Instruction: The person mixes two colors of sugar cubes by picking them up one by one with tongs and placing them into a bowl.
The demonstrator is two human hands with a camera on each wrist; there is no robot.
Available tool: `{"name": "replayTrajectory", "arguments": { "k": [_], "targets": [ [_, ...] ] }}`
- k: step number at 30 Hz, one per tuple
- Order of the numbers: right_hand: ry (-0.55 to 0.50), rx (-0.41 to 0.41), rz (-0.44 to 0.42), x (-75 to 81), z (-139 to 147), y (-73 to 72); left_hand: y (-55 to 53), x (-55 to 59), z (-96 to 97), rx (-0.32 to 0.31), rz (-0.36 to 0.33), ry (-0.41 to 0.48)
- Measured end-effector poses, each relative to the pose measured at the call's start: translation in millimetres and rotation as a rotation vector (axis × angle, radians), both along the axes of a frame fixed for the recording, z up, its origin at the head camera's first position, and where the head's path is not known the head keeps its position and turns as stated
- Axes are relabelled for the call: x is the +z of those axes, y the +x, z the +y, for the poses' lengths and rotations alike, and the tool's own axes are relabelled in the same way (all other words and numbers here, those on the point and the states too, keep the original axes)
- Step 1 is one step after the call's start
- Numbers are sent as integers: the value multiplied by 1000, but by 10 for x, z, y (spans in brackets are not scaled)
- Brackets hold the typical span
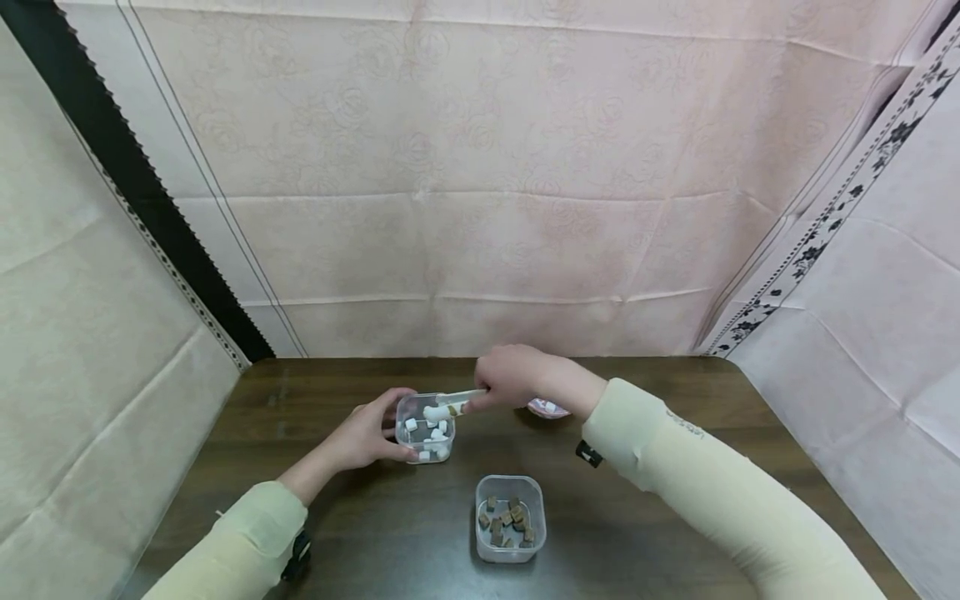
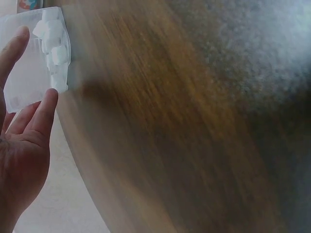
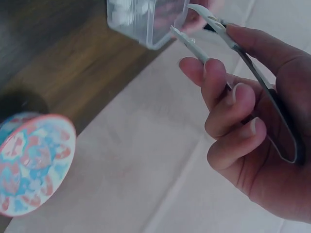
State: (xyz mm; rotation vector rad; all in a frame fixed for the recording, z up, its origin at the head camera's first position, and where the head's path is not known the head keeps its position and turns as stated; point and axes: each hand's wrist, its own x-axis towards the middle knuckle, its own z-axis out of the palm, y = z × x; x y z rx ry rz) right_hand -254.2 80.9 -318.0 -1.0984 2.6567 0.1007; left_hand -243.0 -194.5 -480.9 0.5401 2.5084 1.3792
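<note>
white lumps (image 2: 59, 55) lie in a clear box (image 2: 29, 73) near the back of the table (image 1: 622, 533), grasped by the left hand (image 1: 367, 433); the right hand (image 1: 517, 375) pinches tweezers (image 3: 255, 69), tips apart. picking up a lump seems the step; next probably calls for a light squeeze.

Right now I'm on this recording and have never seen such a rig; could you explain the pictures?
There is no robot here, just a person's bare hands. The head camera looks forward and down; the other two pictures come from cameras on each wrist. On the wooden table stand a clear tub of brown pieces and a patterned dish. The left hand holds another clear tub, with white pieces inside. The right hand holds tweezers, tips apart.
</note>
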Motion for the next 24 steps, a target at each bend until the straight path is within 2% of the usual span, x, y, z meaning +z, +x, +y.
{"name": "replayTrajectory", "arguments": {
  "k": [7,12,24],
  "targets": [
    [138,-2,102,-126,-326,27,1,-21,-5,-20,13,8],
    [215,-8,128,-188,-488,37,2,-17,-13,-30,22,6],
    [219,5,184,-382,-651,-22,20,3,-16,-39,24,1]
  ]
}}
